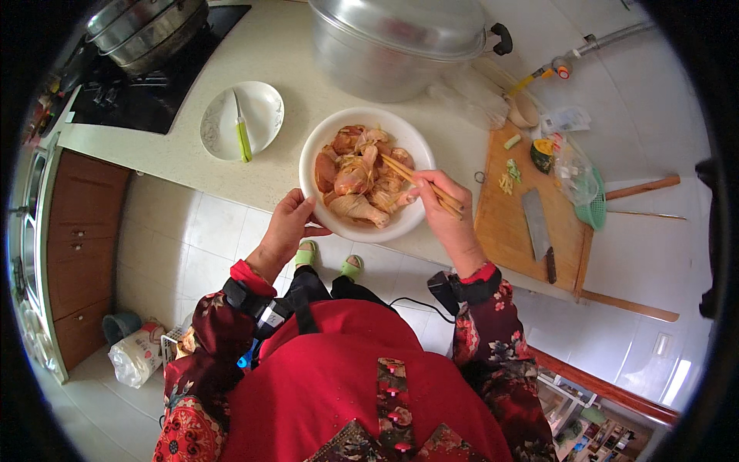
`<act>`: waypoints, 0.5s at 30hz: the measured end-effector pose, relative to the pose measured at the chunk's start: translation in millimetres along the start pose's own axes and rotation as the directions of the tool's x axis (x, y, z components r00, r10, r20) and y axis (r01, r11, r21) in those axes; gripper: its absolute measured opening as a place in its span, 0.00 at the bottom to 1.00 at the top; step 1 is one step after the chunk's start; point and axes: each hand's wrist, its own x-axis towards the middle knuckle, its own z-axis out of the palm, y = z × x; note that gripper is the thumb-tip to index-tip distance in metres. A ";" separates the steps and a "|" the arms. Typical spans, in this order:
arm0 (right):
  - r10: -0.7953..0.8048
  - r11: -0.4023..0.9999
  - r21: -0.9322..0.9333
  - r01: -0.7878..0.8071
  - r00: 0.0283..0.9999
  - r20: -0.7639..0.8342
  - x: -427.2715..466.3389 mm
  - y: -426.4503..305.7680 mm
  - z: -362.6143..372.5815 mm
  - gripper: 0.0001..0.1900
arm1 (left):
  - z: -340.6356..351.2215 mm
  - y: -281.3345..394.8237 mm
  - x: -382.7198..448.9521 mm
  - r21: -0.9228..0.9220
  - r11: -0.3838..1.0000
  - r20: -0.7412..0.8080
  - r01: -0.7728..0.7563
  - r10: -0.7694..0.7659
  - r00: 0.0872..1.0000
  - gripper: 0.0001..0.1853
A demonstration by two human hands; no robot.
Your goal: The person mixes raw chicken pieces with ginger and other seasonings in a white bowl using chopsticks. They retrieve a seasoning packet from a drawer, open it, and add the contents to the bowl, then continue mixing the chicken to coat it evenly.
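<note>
A white bowl (424, 144) sits at the counter's front edge, holding raw chicken drumsticks (353, 173) coated in a brownish marinade with pale shreds among them. My left hand (291, 222) grips the bowl's near-left rim, thumb on the outer wall and fingers under it. Over the right side of the bowl, my right hand (443, 199) holds a pair of wooden chopsticks (398, 166), their tips down among the meat. To the left of the bowl, a paring knife with a green handle (242, 138) lies across a white patterned plate (216, 124).
Behind the bowl stands a large lidded aluminium pot (392, 63). At right, a wooden cutting board (502, 202) carries a cleaver (537, 222), chopped scallion (512, 169) and a pumpkin piece (541, 156). A steel steamer (147, 37) rests on the black gas hob (138, 104) at far left.
</note>
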 end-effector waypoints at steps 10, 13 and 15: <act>0.012 0.998 -0.057 -0.011 1.000 0.005 6.1 -23.2 -6.0 0.06 | -2.4 -0.2 -0.1 -0.005 1.000 0.013 0.006 -0.006 1.000 0.12; 0.019 0.999 -0.042 -0.020 1.000 -0.009 7.3 -6.7 -7.1 0.06 | -4.3 -1.2 0.7 -0.003 1.000 0.021 0.000 0.000 1.000 0.12; -0.018 0.999 -0.052 0.015 0.999 -0.047 7.6 0.7 -6.7 0.06 | -3.8 -1.8 2.0 -0.028 0.999 0.027 -0.028 0.029 0.999 0.12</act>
